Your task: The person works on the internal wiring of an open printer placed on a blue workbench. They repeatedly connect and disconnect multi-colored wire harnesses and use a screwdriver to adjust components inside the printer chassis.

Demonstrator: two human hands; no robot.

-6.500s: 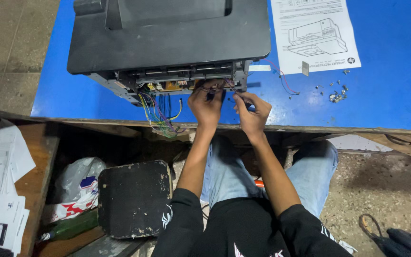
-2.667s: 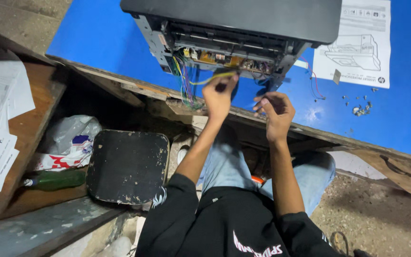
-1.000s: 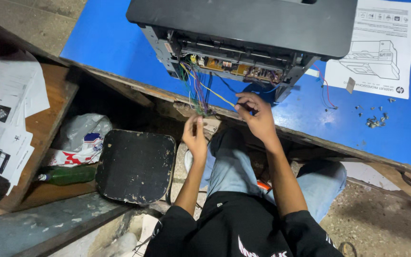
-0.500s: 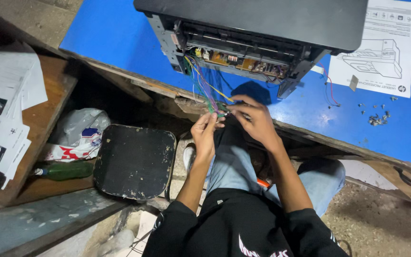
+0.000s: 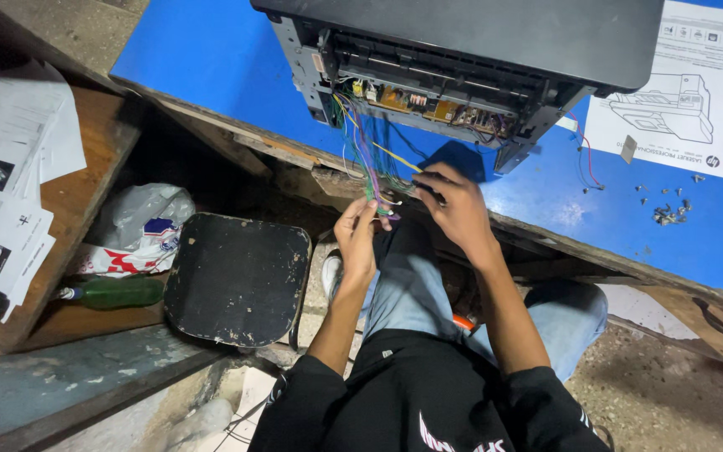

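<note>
Head view: coloured wires [image 5: 367,155] between left hand [image 5: 356,234] and right hand [image 5: 457,205].

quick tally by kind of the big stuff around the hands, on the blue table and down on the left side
Opened printer: 1
Wire bundle, held by both the left hand and the right hand: 1
Printed instruction sheet on the blue table: 1
Black stool: 1
Green bottle: 1
Plastic bag: 1
Total: 6

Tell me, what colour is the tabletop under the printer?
Bright blue tabletop, clearest in the head view.
</note>
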